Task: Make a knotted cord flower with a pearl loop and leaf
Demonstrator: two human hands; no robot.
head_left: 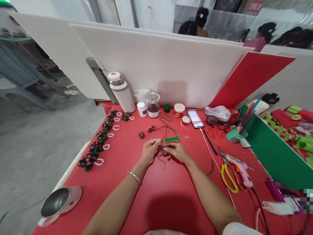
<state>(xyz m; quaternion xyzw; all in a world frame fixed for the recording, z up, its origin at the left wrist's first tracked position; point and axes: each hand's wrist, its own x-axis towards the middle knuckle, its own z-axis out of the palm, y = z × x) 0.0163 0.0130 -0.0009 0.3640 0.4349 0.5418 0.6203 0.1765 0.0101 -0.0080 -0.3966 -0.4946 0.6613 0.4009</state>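
Note:
My left hand [149,150] and my right hand [176,150] meet over the middle of the red table [158,202], both pinched on a thin dark cord [161,148]. The cord trails down in a loop and runs back toward a green spool [167,108]. A green stick-like piece [171,139] lies just beyond my right fingers. Two small woven knots [146,131] lie behind my left hand.
A row of woven flowers with pearl rings [97,147] lines the left side. At the back stand a white flask [121,91], jars [153,104] and a paper cup [179,109]. Yellow scissors [228,178] and a pink glue gun [241,168] lie at the right; a steel bowl [57,202] sits front left.

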